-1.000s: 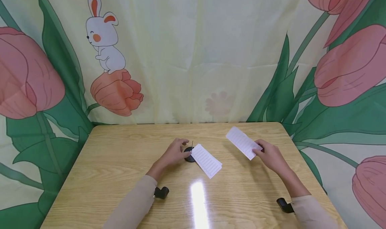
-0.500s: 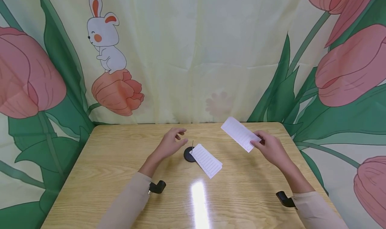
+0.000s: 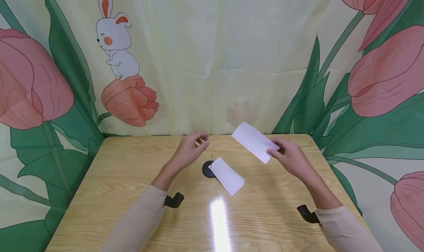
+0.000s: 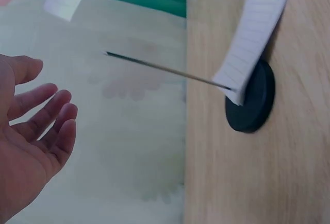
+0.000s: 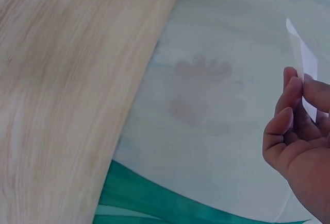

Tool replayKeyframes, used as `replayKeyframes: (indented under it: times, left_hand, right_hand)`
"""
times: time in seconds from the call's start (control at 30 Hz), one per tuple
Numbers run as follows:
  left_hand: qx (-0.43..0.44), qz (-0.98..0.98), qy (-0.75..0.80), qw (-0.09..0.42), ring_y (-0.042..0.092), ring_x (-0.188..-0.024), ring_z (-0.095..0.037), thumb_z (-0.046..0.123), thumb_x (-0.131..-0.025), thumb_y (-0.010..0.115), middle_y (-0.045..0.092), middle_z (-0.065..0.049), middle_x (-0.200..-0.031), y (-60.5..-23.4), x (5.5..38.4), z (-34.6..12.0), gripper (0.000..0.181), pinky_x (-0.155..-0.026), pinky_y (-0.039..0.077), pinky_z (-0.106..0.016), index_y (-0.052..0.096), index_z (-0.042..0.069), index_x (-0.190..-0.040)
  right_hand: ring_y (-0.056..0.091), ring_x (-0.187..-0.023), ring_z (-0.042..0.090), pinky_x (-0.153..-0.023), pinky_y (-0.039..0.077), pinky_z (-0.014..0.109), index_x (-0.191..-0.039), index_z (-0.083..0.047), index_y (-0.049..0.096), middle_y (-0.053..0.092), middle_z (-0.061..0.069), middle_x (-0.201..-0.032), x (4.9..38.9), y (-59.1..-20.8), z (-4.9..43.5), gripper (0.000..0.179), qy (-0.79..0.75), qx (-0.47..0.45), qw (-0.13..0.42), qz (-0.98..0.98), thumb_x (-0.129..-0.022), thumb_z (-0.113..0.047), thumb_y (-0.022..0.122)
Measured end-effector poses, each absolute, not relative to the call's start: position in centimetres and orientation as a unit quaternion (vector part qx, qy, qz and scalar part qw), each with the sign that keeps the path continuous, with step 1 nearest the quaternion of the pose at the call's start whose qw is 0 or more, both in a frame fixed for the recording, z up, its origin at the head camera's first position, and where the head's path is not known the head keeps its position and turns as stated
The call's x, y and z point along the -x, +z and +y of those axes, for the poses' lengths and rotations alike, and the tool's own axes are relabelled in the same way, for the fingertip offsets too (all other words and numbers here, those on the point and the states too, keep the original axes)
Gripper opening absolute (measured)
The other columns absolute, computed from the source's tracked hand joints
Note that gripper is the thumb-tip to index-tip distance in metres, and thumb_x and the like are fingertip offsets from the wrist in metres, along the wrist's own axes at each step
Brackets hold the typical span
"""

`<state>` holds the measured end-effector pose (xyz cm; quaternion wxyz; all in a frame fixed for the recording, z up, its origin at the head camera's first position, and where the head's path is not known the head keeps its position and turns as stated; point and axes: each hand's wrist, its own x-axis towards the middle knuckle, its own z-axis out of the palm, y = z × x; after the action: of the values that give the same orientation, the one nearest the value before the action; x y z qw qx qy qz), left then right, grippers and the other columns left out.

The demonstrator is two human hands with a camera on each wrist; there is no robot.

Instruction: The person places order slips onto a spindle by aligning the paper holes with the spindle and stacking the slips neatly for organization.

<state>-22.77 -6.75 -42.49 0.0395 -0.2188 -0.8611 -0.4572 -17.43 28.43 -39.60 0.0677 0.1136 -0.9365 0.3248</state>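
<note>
Between thumb and fingers my right hand [image 3: 291, 157] pinches the lower right end of a white paper slip [image 3: 254, 142] printed with lines, held up over the table. In the right wrist view this slip [image 5: 304, 62] appears nearly edge-on. My left hand [image 3: 189, 149] is raised, holding nothing, its fingers loosely bent, as the left wrist view also shows. Below and right of it stands a bill spike with a round black base [image 3: 207, 169] and a thin upright metal needle [image 4: 165, 69]. Several lined slips [image 3: 228, 176] are pierced on the needle, resting across the base and tabletop.
The wooden table [image 3: 132, 178] ends at a curtain [image 3: 198, 60] printed with tulips and a rabbit, which hangs right behind its far edge. A black wrist camera mount [image 3: 174, 200] sits at the left sleeve, another mount [image 3: 308, 214] at the right.
My right hand has carried its slip up and to the left. My left hand has drawn away from the spike, rising up and back. The slips on the spike stay where they were.
</note>
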Motion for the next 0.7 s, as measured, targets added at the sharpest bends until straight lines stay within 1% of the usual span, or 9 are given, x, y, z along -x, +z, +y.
replayKeyframes:
  times: [0.1,0.27,0.47,0.6,0.7]
  left_hand:
    - [0.23,-0.856,-0.459,0.055,0.065,-0.098,-0.02,0.018,-0.102,0.066,0.072,-0.007,-0.109,-41.6,22.6,-6.1,0.029,-0.082,0.057,-0.035,0.07,0.005,-0.128]
    - [0.243,-0.85,-0.462,0.066,0.065,-0.094,-0.018,0.018,-0.103,0.065,0.074,-0.006,-0.105,-40.6,22.5,-5.3,0.026,-0.081,0.057,-0.033,0.072,0.004,-0.123]
    - [0.245,-0.843,-0.473,0.072,0.065,-0.087,-0.016,0.019,-0.102,0.066,0.073,-0.004,-0.099,-39.6,22.6,-4.9,0.022,-0.08,0.057,-0.033,0.074,0.005,-0.118]
    - [0.241,-0.842,-0.478,0.067,0.065,-0.085,-0.016,0.018,-0.102,0.067,0.073,-0.005,-0.097,-39.3,22.7,-4.7,0.021,-0.079,0.056,-0.033,0.074,0.005,-0.117]
    - [0.233,-0.841,-0.485,0.055,0.065,-0.085,-0.017,0.018,-0.102,0.067,0.074,-0.004,-0.097,-39.1,22.8,-4.6,0.019,-0.078,0.056,-0.032,0.074,0.006,-0.115]
  right_hand:
    - [0.061,-0.08,0.024,-0.066,0.052,0.022,-0.123,0.001,0.067,0.072,0.019,-0.108,17.5,-39.6,27.7,0.028,0.341,-0.123,0.067,-0.93,-0.096,-0.006,0.072]
    - [0.064,-0.083,0.022,-0.069,0.053,0.02,-0.122,0.002,0.067,0.072,0.019,-0.11,17.5,-39.9,26.6,0.028,0.366,-0.128,0.061,-0.92,-0.095,-0.006,0.073]
    - [0.066,-0.083,0.021,-0.069,0.055,0.021,-0.121,0.002,0.067,0.072,0.019,-0.109,17.5,-40.2,25.5,0.027,0.392,-0.137,0.058,-0.908,-0.095,-0.005,0.073]
    - [0.068,-0.085,0.022,-0.071,0.056,0.021,-0.122,0.002,0.067,0.072,0.019,-0.11,17.5,-40.4,24.8,0.028,0.408,-0.134,0.05,-0.902,-0.096,-0.005,0.072]
    - [0.069,-0.086,0.021,-0.071,0.056,0.021,-0.123,0.003,0.066,0.072,0.018,-0.108,17.5,-40.5,24.3,0.028,0.422,-0.133,0.045,-0.896,-0.096,-0.005,0.072]
